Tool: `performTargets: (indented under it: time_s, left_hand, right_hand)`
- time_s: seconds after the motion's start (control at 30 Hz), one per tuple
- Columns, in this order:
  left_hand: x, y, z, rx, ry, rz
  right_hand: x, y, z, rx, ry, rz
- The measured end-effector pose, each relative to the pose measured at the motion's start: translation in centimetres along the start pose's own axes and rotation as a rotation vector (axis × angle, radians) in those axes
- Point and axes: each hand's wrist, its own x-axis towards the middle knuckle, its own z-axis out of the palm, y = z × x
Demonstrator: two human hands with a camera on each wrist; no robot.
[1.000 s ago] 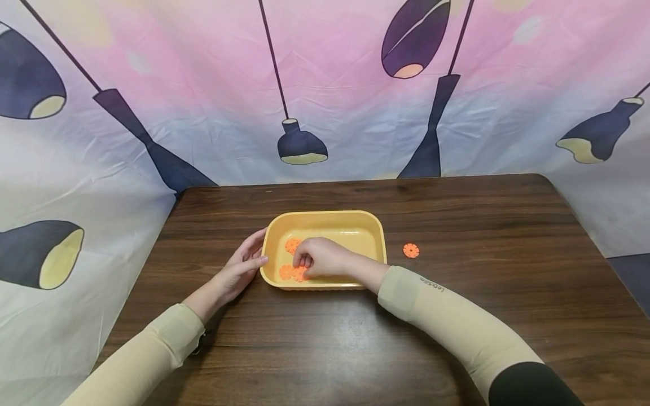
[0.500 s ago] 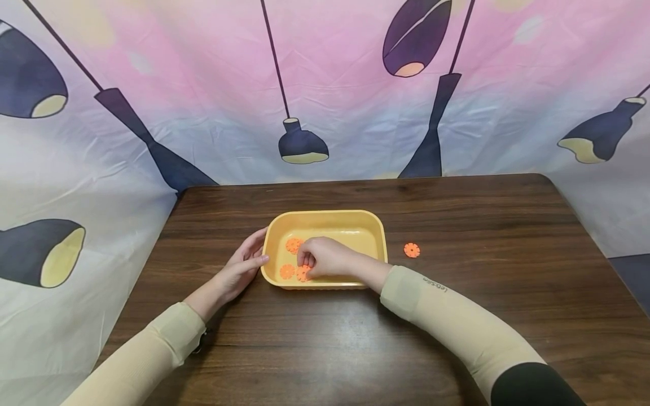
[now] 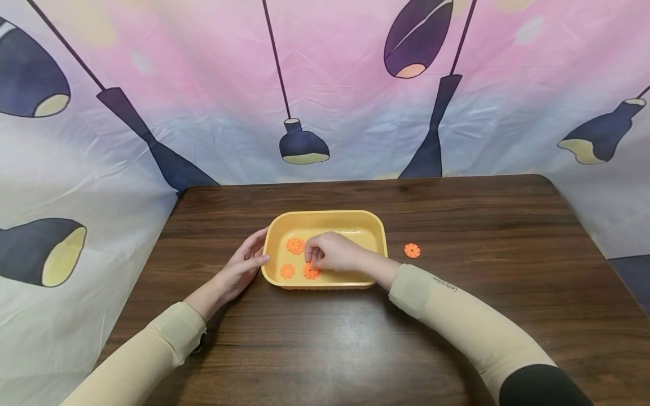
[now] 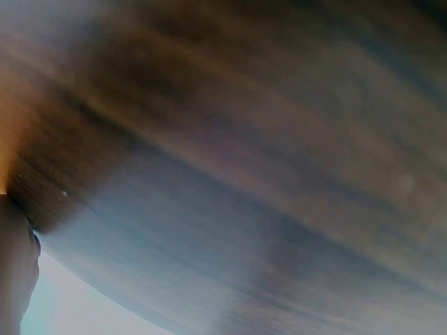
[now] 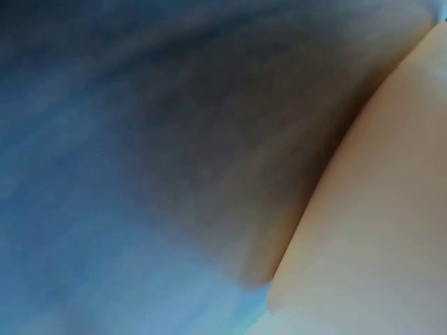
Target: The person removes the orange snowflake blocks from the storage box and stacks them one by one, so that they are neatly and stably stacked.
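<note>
A yellow plastic tub (image 3: 325,217) stands on the table with several orange notched discs inside. My left hand (image 3: 236,270) holds the tub's left end, thumb at the rim and fingers along the outer wall. Inside the tub, my right hand (image 3: 332,252) is curled, its fingertips pinching an orange notched disc (image 3: 311,271) close to the floor; whether more than one disc is there cannot be told. To the left lies a single disc (image 3: 287,271), and behind it an overlapping group of discs (image 3: 295,246). Both wrist views are blurred and show no discs.
One more orange disc (image 3: 412,250) lies on the dark wooden table (image 3: 482,225), right of the tub. A printed cloth (image 3: 350,101) hangs behind the table and along its left side.
My right hand has moved slightly right inside the tub, and the disc at its fingertips has shifted right too, away from the single disc. The left hand stays at the tub's end.
</note>
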Motion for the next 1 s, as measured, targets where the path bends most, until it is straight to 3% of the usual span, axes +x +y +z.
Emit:
performTargets:
  time_s: [0.33,0.53,1.0]
  left_hand:
    - [0.0,0.0,-0.2,0.003,-0.001,-0.004]
    - [0.0,0.0,-0.3,0.006,-0.003,-0.007]
    - [0.1,0.0,-0.3,-0.002,-0.007,-0.011]
  right_hand:
    - [-1.1,0.6,-2.5,0.03,0.043,0.016]
    - [-2.0,1.4,-4.5,0.035,0.109,-0.006]
    - [-5.9,2.8,-9.4,0.096,0.226,0.068]
